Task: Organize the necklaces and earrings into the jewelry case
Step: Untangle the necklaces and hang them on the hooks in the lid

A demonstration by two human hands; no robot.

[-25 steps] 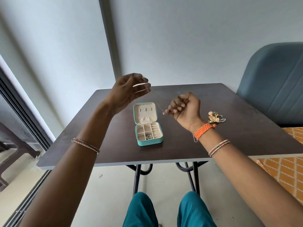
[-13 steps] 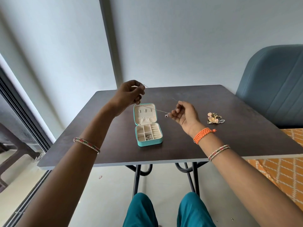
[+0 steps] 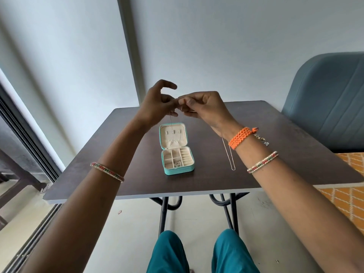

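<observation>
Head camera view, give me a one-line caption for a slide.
Both hands, left hand and right hand, pinch a thin necklace above the open jewelry case.

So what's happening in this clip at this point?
A person seated at a dark table holds a thin chain necklace up in the air. The left hand and right hand pinch it close together above the open teal jewelry case; one strand hangs toward the case lid, and a loop dangles beside the right wrist. One compartment already holds some small jewelry. More pieces lie on the table behind the right wrist, not yet put away.
</observation>
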